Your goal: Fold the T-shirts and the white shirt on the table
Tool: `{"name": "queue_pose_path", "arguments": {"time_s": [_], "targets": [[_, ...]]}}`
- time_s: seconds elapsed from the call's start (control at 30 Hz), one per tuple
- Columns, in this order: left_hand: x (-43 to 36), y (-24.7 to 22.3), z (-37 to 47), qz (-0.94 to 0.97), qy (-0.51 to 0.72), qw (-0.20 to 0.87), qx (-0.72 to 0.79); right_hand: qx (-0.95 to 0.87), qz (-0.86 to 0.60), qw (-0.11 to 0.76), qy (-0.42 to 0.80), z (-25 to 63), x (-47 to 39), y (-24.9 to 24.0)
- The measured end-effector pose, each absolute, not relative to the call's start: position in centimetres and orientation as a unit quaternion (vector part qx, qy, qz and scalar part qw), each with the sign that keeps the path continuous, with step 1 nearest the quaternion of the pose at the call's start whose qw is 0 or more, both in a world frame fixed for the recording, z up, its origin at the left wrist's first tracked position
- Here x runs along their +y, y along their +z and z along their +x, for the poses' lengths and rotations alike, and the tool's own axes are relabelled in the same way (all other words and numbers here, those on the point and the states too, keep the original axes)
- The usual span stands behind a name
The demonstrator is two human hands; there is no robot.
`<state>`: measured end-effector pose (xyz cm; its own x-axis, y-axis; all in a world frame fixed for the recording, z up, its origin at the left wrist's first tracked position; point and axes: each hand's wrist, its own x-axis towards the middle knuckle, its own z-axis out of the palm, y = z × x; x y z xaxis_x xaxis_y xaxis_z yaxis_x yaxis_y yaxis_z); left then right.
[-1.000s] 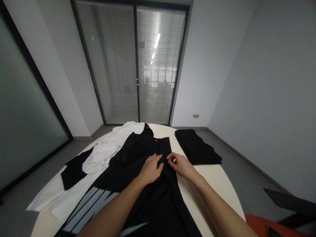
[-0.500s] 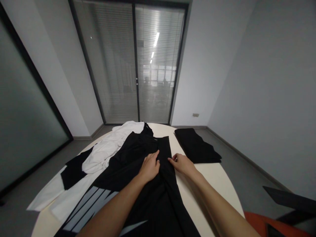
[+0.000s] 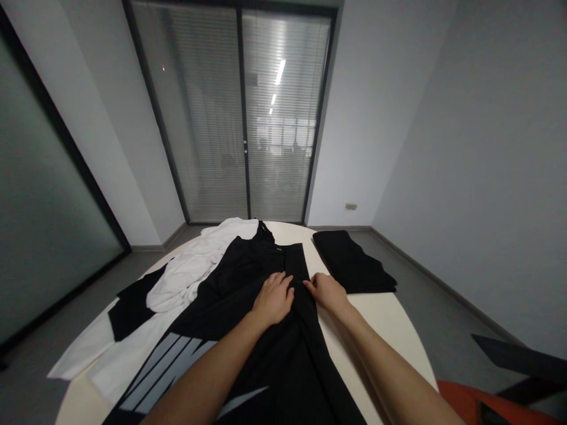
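Black trousers with a large grey print lie spread lengthwise on the table, narrow end away from me and a small label near that end. My left hand rests on the upper part of the cloth, palm down, fingers stretched forward. At the right edge of the trousers, my right hand has thumb and fingertips pinched together on the fabric. A fold runs down the cloth between and below my hands.
A crumpled white garment with black parts lies on the left of the round cream table, partly over its edge. A folded black garment sits at the right. An orange chair stands at lower right, beyond the table.
My left hand has slid slightly right, towards my right hand. My right hand's fingers have closed more on the trousers' edge.
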<state>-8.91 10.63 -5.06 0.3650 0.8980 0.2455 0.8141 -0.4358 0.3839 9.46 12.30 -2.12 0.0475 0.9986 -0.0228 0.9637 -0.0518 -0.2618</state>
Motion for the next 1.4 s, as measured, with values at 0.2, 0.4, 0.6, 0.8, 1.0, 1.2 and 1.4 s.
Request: {"name": "queue_pose_path", "arguments": {"time_s": [0.2,0.4,0.6,0.8,1.0,1.2,1.4], "targets": [[13.0,-5.0,-7.8,0.809,0.234,0.106,0.528,-0.674,-0.731,0.089,0.063,9.5,13.2,-2.5],[17.2,-2.1,-12.4,0.72,0.262,0.054,0.64,-0.672,-0.732,0.082,0.072,9.9,13.4,-2.4],[21.7,-0.8,-19.7,0.632,0.227,0.054,0.739,-0.673,-0.731,0.083,0.077,9.9,13.4,-2.0],[24.5,-1.7,-21.3,0.657,0.197,0.082,0.723,-0.676,-0.728,0.097,0.057,10.0,13.7,-2.0],[26.3,-1.9,-21.1,0.704,0.217,0.034,0.675,-0.681,-0.718,0.135,0.039,10.0,14.2,-2.0],[27.3,-1.9,-21.7,0.724,0.203,0.007,0.659,-0.754,-0.633,0.166,0.058,9.4,13.0,-0.7],[26.6,-1.8,-21.8,0.716,0.173,-0.02,0.676,-0.828,-0.524,0.135,0.148,9.6,11.7,-0.7]]}}
